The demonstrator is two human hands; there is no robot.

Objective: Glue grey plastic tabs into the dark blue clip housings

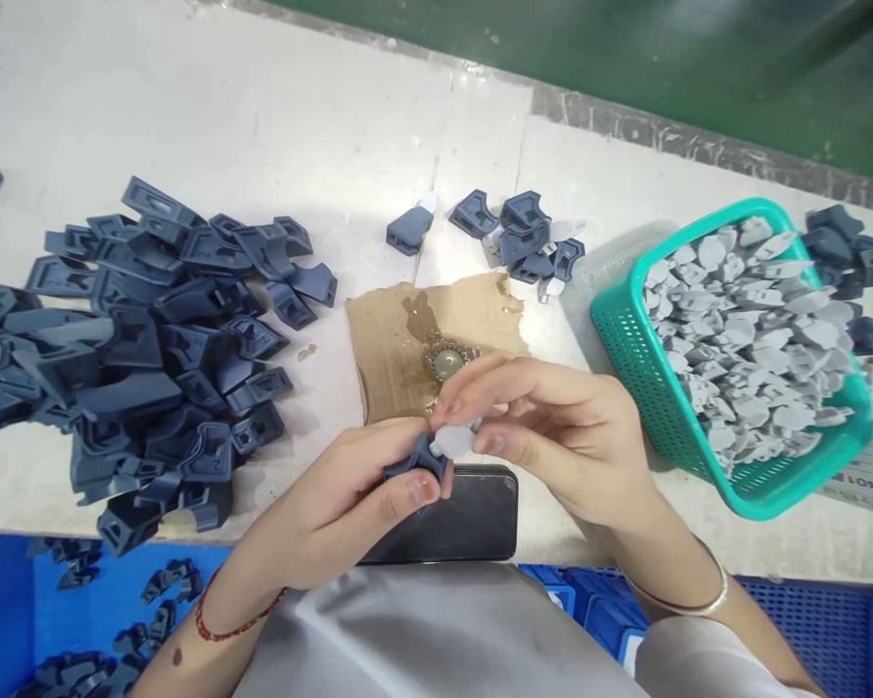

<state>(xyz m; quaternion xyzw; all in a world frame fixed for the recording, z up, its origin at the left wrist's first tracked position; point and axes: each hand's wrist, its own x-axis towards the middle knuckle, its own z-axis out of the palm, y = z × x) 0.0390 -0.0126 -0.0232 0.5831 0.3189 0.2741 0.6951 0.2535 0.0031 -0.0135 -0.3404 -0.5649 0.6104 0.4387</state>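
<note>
In my left hand (368, 480) is a dark blue plastic part (423, 460), pinched between thumb and fingers. My right hand (553, 422) grips a light grey flat plastic piece (455, 441) by its rounded end. The grey piece's narrow end touches the blue part, though my fingers partly hide where they meet. Both hands are above the front of the table, over a black phone (480, 514). Just beyond them lies a piece of brown cardboard (385, 334) with a small round ornament (447, 362) on it, its edge covered by my right fingers.
A large heap of dark blue parts (152, 339) covers the table's left. Several blue parts with grey pieces (524, 237) lie behind the cardboard. At right stands a green basket (626, 359) of grey pieces (757, 330). Blue bins (597, 606) sit below the front edge.
</note>
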